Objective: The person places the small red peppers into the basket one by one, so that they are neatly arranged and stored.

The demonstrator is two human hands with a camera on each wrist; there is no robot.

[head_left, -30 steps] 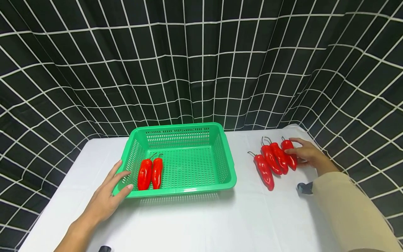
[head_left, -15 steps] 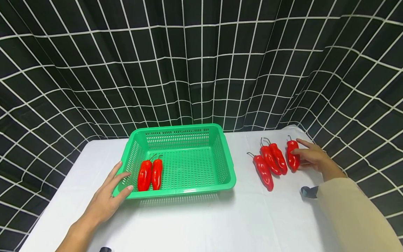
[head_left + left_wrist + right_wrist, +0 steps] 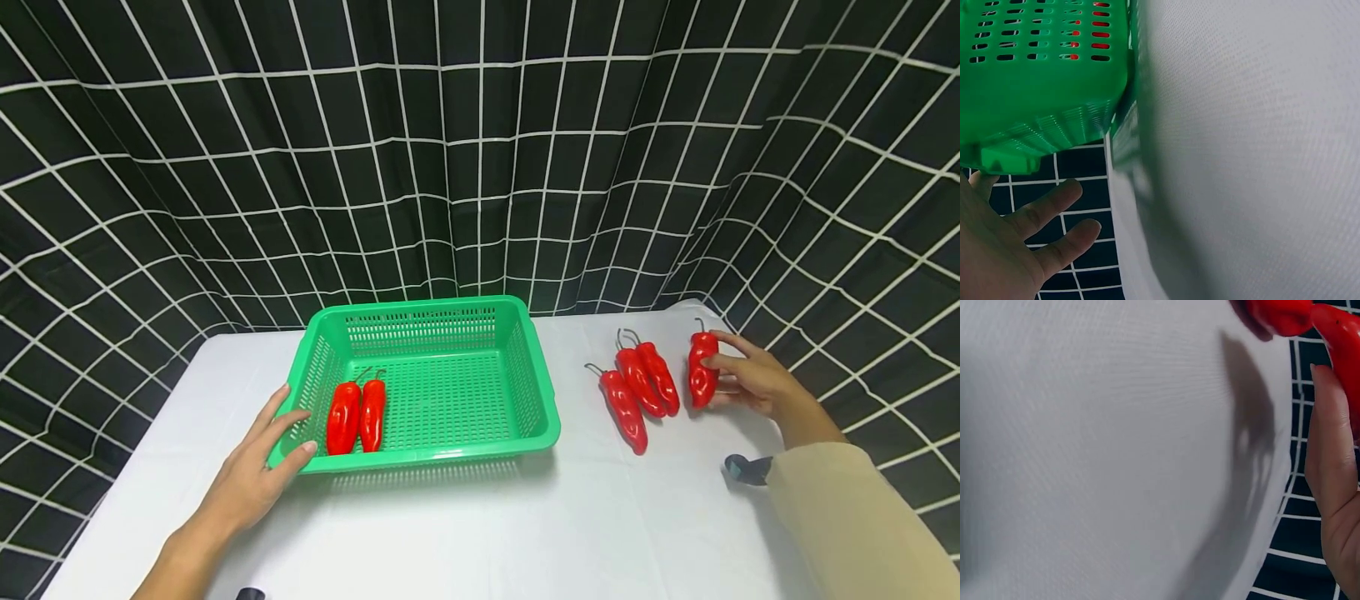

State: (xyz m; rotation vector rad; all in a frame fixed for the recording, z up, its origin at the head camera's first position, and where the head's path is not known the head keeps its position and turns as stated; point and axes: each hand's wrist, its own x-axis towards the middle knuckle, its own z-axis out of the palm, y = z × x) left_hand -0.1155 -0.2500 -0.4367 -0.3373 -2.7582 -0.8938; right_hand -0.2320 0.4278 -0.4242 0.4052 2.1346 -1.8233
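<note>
At the right of the head view, my right hand (image 3: 757,383) holds a red pepper (image 3: 702,367) between thumb and fingers, its stem pointing away. The right wrist view catches part of that pepper (image 3: 1346,347) against the fingers. My left hand (image 3: 247,475) rests at the left front corner of a green plastic basket (image 3: 420,457), fingers spread and thumb near the front rim. Two red peppers, a wider one (image 3: 343,418) and a slimmer one (image 3: 372,414), lie side by side inside the basket's left end. The left wrist view has the basket's slotted wall (image 3: 1041,87) above the spread fingers.
Three more red peppers lie between basket and right hand: one (image 3: 624,411) nearest the basket, two (image 3: 640,382) close together beside it. A white cloth (image 3: 525,533) covers the table. A black curtain with white grid lines (image 3: 480,167) surrounds the back and sides.
My right hand has drawn its pepper rightward, away from the other three, opening a gap between them. The left hand and the basket have stayed in place.
</note>
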